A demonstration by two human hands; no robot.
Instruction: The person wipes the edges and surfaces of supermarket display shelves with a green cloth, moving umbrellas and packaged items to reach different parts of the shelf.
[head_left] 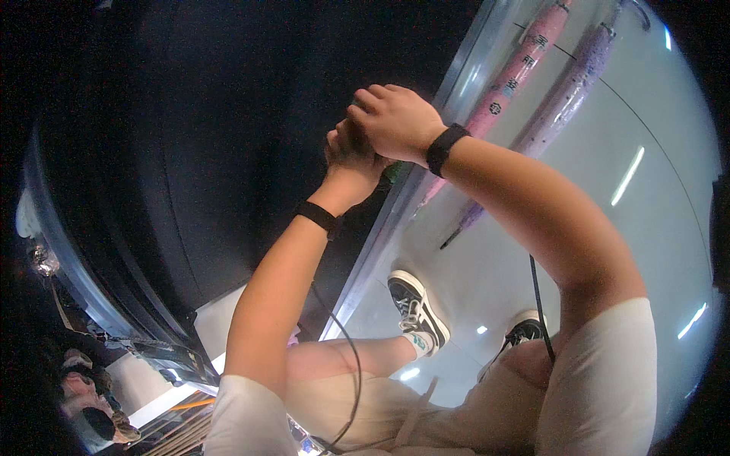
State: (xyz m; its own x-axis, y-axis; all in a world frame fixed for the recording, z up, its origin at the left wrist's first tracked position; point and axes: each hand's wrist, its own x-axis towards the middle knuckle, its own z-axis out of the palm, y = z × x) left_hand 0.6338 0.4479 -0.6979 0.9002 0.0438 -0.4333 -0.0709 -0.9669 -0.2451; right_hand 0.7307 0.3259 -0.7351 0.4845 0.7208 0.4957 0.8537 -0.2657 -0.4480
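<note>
My left hand [353, 165] and my right hand [396, 119] meet in front of a dark surface near the upper middle. Curled fingers overlap, the right hand above the left. What lies between them is mostly hidden; a small green thing [391, 172] shows just below the right palm. A black band is on each wrist. To the right of the hands, a pink wrapped umbrella [502, 94] bearing writing and a purple wrapped umbrella [562, 102] lie side by side on the pale floor, partly behind my right forearm.
A metal edge [376, 228] runs diagonally between the dark surface [228, 114] and the glossy tiled floor [644, 239]. Thin black cables [358, 365] hang near my lap. At the lower left are several thin sticks [185, 436] and an assortment of small items.
</note>
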